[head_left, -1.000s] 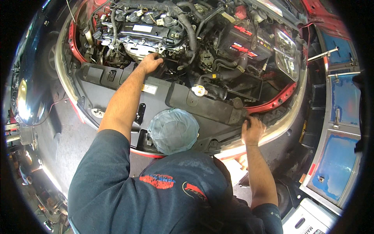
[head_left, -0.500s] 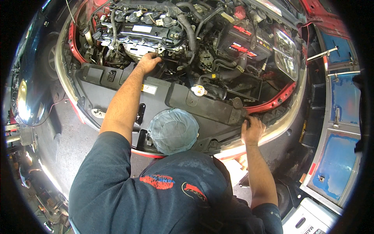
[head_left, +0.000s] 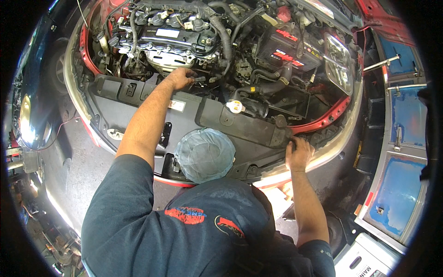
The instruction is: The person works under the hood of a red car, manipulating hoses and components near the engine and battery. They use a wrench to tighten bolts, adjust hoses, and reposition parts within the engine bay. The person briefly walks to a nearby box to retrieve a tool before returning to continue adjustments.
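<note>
My left hand reaches over the front cover, just in front of the engine, with its fingers closed together. A small dark piece shows at the fingertips; its kind is too small to make out. Behind the hand is the metal heat shield below the engine's black top cover. My right hand leans on the front edge of the engine bay, fingers bent and thumb apart, nothing visible in it. Under both arms spreads the black plastic front cover.
A round blue-grey cloth cap is in front of my chest. The radiator cap and battery lie right of my left hand. A headlight sits at the far right. A blue and grey cabinet stands beyond the car.
My left hand has shifted slightly right and nearer to me, away from the heat shield, and the small dark piece now shows at its fingertips. My right hand has stayed in place.
</note>
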{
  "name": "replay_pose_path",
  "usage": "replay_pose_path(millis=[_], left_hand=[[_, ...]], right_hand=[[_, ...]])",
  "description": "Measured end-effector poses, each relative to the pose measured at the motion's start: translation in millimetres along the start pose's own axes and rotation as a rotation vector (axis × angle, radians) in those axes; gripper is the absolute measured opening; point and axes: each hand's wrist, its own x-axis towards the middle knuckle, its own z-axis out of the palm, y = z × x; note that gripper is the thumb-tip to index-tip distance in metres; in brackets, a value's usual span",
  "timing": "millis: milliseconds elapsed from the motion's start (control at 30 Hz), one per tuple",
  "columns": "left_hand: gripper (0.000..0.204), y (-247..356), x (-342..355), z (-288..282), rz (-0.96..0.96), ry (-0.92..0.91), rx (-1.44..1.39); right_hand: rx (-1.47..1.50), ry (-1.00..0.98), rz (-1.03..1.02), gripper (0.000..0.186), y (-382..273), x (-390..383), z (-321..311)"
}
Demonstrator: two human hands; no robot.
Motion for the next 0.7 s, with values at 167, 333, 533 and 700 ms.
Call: replay_pose_path(millis=[167,333,533,700], left_hand=[[0.039,2.4,0.5,0.5,-0.044,-0.066,0.137],[0.039,3.3,2.0,2.9,-0.077,-0.072,0.184],[0.044,2.6,18.5,12.1,-0.095,-0.229,0.422],[0.053,9.3,62.5,34.9,0.053,-0.209,0.359]], right_hand=[[-0.010,0.006,0.000,0.027,-1.1,0.4,-0.2],[-0.020,-0.020,0.029,0.028,-1.9,0.8,-1.4],[-0.031,-0.011,0.011,0.028,-1.2,0.6,-0.2],[0.003,0.031,-0.028,0.025,-0.5,1.8,-1.1]])
